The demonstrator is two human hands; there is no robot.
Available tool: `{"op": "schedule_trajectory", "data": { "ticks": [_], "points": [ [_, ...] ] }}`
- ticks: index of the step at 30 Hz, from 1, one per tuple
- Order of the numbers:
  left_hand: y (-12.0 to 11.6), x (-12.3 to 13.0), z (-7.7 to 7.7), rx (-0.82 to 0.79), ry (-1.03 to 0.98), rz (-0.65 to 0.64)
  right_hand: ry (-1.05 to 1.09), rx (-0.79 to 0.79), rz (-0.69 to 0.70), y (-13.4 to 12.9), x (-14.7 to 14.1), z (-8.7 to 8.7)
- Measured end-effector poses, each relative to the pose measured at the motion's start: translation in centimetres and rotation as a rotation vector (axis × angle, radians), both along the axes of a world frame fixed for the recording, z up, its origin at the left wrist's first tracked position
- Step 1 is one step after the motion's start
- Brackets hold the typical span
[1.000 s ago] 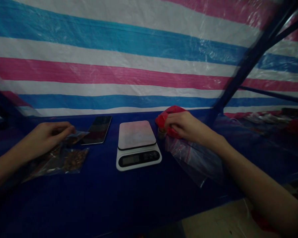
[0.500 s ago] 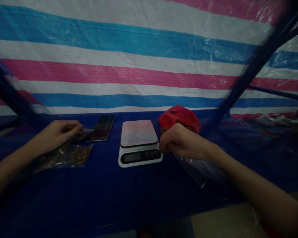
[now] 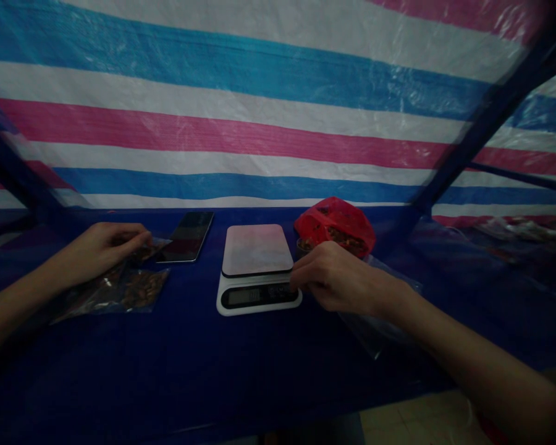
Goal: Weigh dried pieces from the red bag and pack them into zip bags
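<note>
At the far left, a dark blue metal post (image 3: 13, 161) slants beside the blue table surface (image 3: 189, 364). The left hand (image 3: 104, 250) lies over clear plastic bags of brown pieces (image 3: 97, 293), its thumb and fingertips brought together on a small clear plastic packet (image 3: 157, 245) with dark contents. Just below those fingers, a flat clear bag of brown, nut-like pieces (image 3: 143, 289) lies on the table. A black, rectangular phone (image 3: 188, 237) lies slanted just past the packet.

In the middle sits a white kitchen scale with a pale, squarish platform (image 3: 258, 250); its dark display strip (image 3: 243, 296) shows small, dim digits. The right hand (image 3: 336, 278) has its fingers curled narrowly together at the strip's right end; I cannot tell whether they press it or hold anything. Just behind that hand stand a small round cup with brown pieces (image 3: 303, 246) and, to its right, an open red plastic bag of brown bits (image 3: 336, 217). Clear, flat plastic bags (image 3: 368, 330) lie partly under the right wrist.
</note>
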State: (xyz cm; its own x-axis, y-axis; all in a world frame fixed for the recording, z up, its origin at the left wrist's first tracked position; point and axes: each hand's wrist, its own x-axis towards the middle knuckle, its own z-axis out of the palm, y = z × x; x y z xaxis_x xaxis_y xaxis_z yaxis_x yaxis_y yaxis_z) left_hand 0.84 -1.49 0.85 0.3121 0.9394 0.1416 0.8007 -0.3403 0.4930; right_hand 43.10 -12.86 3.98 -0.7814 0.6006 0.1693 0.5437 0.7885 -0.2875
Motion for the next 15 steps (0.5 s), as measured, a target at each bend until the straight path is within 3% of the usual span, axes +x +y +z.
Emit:
{"op": "schedule_trajectory", "data": {
  "ticks": [3,6,12,15],
  "points": [
    [0.1,-0.2,-0.1,-0.057,0.03,-0.036,-0.016,0.02,0.022,0.0,-0.2,-0.2],
    [0.1,-0.2,-0.1,-0.055,0.029,-0.028,0.118,0.02,0.036,0.4,0.4,-0.1],
    [0.0,0.0,0.1,-0.053,0.032,-0.027,0.426,0.018,-0.176,1.8,2.8,0.9],
    [-0.2,0.5,0.3,-0.072,0.024,-0.022,0.391,-0.067,-0.14,2.2,3.0,0.6]
  ]
}}
